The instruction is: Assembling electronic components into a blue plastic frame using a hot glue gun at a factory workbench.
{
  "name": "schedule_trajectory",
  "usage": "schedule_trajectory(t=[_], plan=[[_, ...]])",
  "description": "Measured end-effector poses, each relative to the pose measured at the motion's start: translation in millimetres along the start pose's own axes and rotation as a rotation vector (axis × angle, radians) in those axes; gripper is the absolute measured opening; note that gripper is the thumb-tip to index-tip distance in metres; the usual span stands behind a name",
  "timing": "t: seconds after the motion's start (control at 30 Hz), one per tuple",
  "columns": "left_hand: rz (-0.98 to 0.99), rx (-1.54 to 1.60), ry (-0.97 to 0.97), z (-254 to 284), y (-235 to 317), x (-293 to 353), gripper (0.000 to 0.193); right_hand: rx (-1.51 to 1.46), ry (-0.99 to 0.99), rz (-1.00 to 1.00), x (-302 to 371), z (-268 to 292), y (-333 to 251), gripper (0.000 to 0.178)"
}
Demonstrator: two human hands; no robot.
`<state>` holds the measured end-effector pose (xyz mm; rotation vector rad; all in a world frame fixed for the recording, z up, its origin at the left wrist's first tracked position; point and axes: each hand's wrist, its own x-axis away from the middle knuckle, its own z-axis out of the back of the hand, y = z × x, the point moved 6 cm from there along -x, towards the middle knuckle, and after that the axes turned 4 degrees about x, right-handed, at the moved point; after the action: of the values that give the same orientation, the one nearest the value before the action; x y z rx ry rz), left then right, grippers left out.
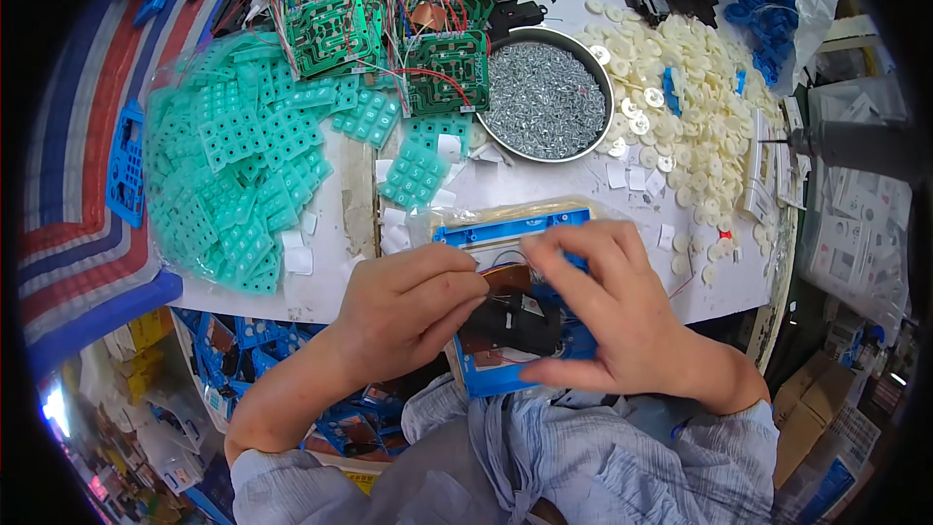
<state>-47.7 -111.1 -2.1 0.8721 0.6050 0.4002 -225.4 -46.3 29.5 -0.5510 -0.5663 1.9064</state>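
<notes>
A blue plastic phone-style casing (483, 381) lies in front of me at the table's near edge. Inside it sit a black plastic part (510, 323), a brown circuit board (507, 278) and thin wires. My left hand (413, 301) is closed in a pinch over the casing's left side; whatever its fingertips hold is hidden. Across the right side spreads my right hand (617, 306), its thumb near the lower edge and its bent fingers by the wires at the top. Thumb and fingers are well apart, with nothing visibly held between them.
Teal rubber keypads (243, 156) heap on the left. Green circuit boards (442, 73) with red wires lie behind, beside a round tin of screws (544, 97). Cream discs (671, 87) spread on the right, near a grey electric screwdriver (855, 148). More blue casings (243, 340) are below the table edge.
</notes>
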Motion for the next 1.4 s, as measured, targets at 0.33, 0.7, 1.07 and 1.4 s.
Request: schedule_trajectory(t=[0.33,0.7,1.07,1.4], plan=[[-0.041,-0.046,0.010,-1,3,-1,0.022,0.042,-0.014,-0.006,-1,-5,-5,0.086],[0.036,-0.053,-0.226,3,2,-19,0.019,-0.083,-0.076,0.064,13,-14,5,0.050],[0.096,0.080,-0.452,-4,-5,-32,0.008,-0.026,-0.098,0.067,7,-11,1,0.047],[0.111,0.124,-0.622,-10,-18,-43,0.008,0.015,-0.125,0.090,1,-11,0,0.050]])
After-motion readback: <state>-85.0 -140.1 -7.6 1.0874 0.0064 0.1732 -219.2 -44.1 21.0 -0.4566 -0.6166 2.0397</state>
